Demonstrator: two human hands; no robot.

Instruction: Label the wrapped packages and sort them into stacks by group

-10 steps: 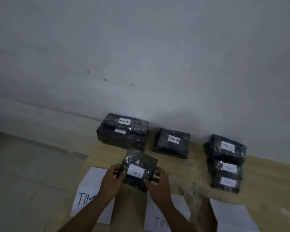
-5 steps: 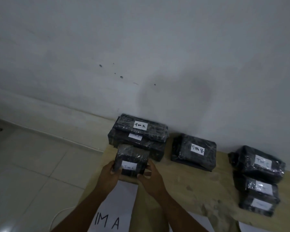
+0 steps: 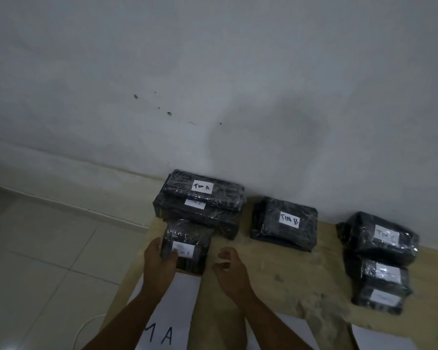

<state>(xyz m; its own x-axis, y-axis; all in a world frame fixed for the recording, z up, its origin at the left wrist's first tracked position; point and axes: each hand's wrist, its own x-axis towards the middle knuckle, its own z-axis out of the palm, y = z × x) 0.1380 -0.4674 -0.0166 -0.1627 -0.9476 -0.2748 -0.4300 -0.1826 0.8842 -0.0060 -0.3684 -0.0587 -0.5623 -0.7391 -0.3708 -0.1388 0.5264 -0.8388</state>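
Note:
A small black wrapped package (image 3: 190, 238) with a white "TIM A" label rests on the wooden table, right in front of the two-high "TIM A" stack (image 3: 202, 205). My left hand (image 3: 159, 263) still grips its left side, thumb on the label. My right hand (image 3: 230, 269) is off the package, just to its right, fingers loosely curled and holding nothing. A single "TIM B" package (image 3: 286, 223) lies at centre. At the right, "TIM C" packages (image 3: 382, 238) are piled, with smaller labelled ones (image 3: 382, 284) in front.
The wooden table (image 3: 271, 271) stands against a white wall. A white sheet reading "M A" (image 3: 167, 322) lies under my arms, and another sheet (image 3: 382, 341) at the lower right. A tiled floor (image 3: 48, 261) and a white cable (image 3: 86, 327) lie left of the table.
Both hands carried the small "TIM A" package forward and left and set it down before the "TIM A" stack. My right hand has let go; the left still holds it.

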